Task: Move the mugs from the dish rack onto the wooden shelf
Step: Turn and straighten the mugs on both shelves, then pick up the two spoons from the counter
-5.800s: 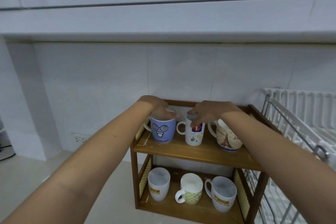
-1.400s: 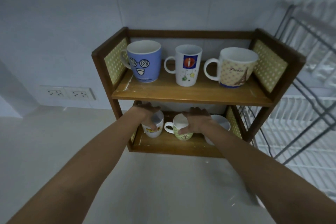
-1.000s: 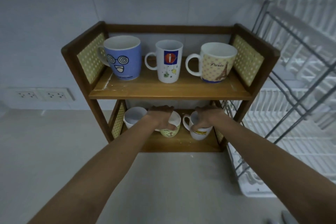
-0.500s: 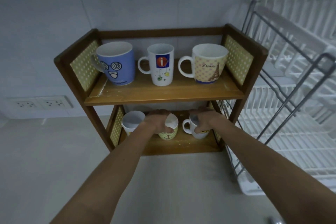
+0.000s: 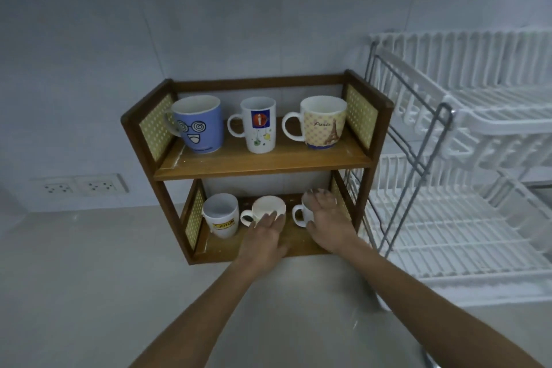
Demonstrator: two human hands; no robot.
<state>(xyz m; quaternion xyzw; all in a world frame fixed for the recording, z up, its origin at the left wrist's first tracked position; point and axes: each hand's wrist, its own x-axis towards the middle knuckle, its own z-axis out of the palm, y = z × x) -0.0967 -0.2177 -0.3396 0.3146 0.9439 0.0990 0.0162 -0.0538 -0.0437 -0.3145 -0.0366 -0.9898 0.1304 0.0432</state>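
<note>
A two-tier wooden shelf [image 5: 263,163] stands against the wall. Its top board carries a blue face mug [image 5: 198,124], a tall white mug [image 5: 259,124] and a Paris mug [image 5: 324,121]. On the lower board are a white Jotun mug [image 5: 221,218], a small cream mug [image 5: 267,208] and a white mug [image 5: 303,213] at the right. My left hand [image 5: 264,237] lies open in front of the cream mug, fingertips at its rim. My right hand [image 5: 327,222] is open over the right mug, hiding most of it. The white dish rack [image 5: 466,188] at the right holds no mugs.
Pale countertop [image 5: 89,293] spreads in front of and left of the shelf. Two wall sockets [image 5: 79,187] sit low on the tiled wall at the left. The rack's grey metal frame [image 5: 418,158] stands close against the shelf's right side.
Both hands have loosened off the two lower mugs and drawn back slightly toward me, fingers now spread. The view has pulled back and shifted right.
</note>
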